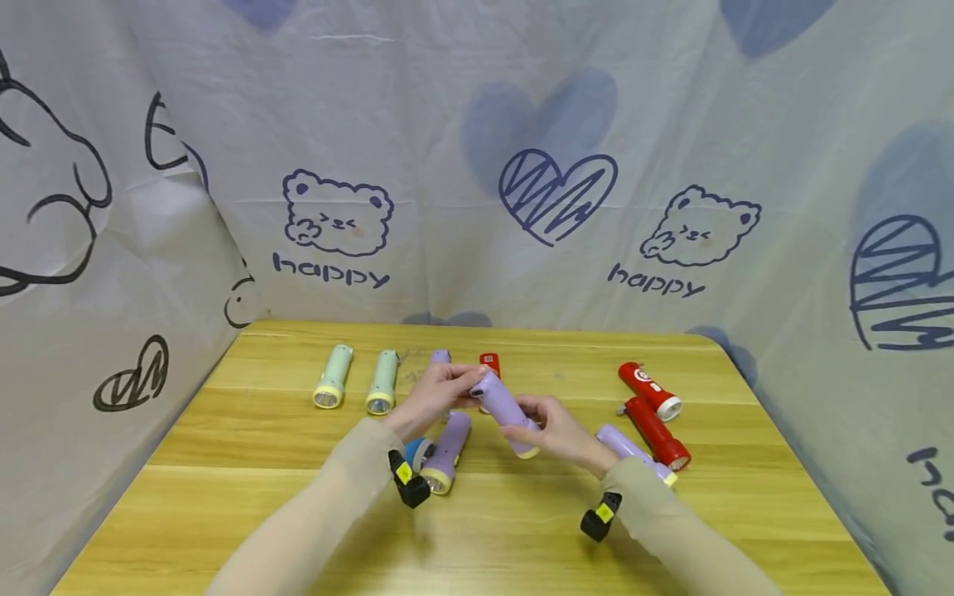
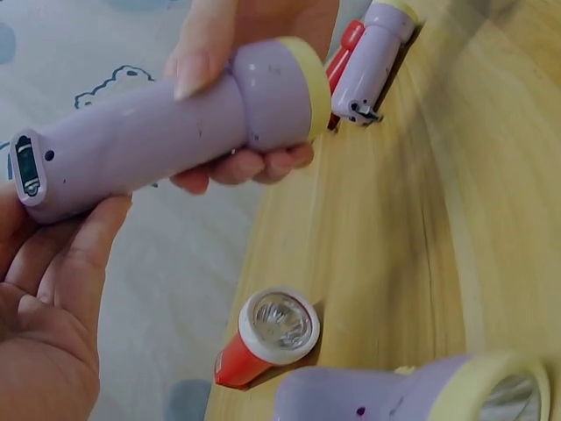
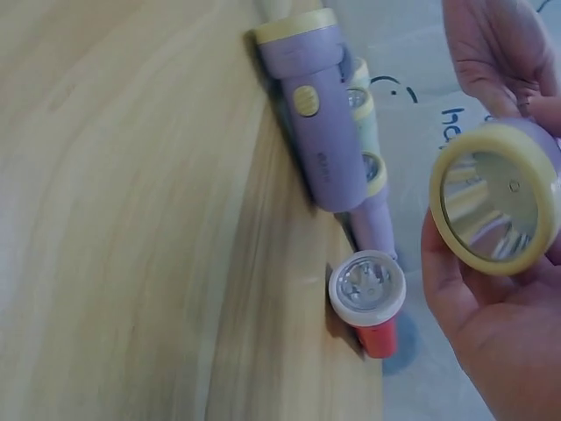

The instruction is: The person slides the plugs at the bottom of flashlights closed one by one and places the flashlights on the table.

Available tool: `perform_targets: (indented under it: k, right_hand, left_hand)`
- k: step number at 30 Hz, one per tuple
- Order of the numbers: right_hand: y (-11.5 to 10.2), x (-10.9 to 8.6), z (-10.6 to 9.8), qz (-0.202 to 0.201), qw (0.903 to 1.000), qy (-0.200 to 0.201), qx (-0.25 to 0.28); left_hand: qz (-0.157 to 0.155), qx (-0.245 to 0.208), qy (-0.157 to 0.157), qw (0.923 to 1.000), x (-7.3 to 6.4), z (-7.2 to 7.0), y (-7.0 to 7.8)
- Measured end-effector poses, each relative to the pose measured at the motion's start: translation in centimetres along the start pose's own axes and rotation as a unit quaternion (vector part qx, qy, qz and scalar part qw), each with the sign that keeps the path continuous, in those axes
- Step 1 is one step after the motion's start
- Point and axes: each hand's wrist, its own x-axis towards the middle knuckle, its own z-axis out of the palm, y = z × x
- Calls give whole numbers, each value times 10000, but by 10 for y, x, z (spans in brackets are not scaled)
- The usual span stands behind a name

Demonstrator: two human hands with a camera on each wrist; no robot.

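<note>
Above the table, both hands hold a purple flashlight (image 1: 501, 406) with a yellow rim, tilted. My left hand (image 1: 438, 396) grips its tail end, where an oval opening with a dark green inset (image 2: 30, 165) shows in the left wrist view. My right hand (image 1: 557, 428) holds the head end, thumb on one side and fingers curled beneath. In the right wrist view the flashlight's clear lens (image 3: 491, 207) faces the camera. Below the left hand another purple flashlight (image 1: 450, 447) lies on the table. A red flashlight (image 2: 263, 338) with a white rim lies behind the hands.
Two pale green flashlights (image 1: 336, 371) (image 1: 383, 377) lie at the back left. Part of a purple flashlight (image 1: 440, 356) shows behind the left hand. At right lie two red flashlights (image 1: 647, 387) (image 1: 656, 430) and a purple one (image 1: 624, 444). A blue round item (image 1: 417, 451) is partly hidden by the left wrist.
</note>
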Motion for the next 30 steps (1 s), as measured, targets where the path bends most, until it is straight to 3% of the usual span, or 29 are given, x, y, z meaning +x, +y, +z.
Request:
perform_targets:
  k: [5,14,21,30]
  right_hand:
    - [-2,0,-4,61,9970,-512,572]
    - [-1,0,-11,412,9824,-1315,1262]
    - [0,2,-12,323,9802,-1463,1293]
    - [-1,1,-12,300,9817,-1377,1278]
  left_hand:
    - [23,75,-241,9997,1,-6,0]
    - [54,322,-737,9967,2,-9,2]
    - [69,413,-834,9956,4,-9,4]
    - [88,363,-814,9960,5,-9,6]
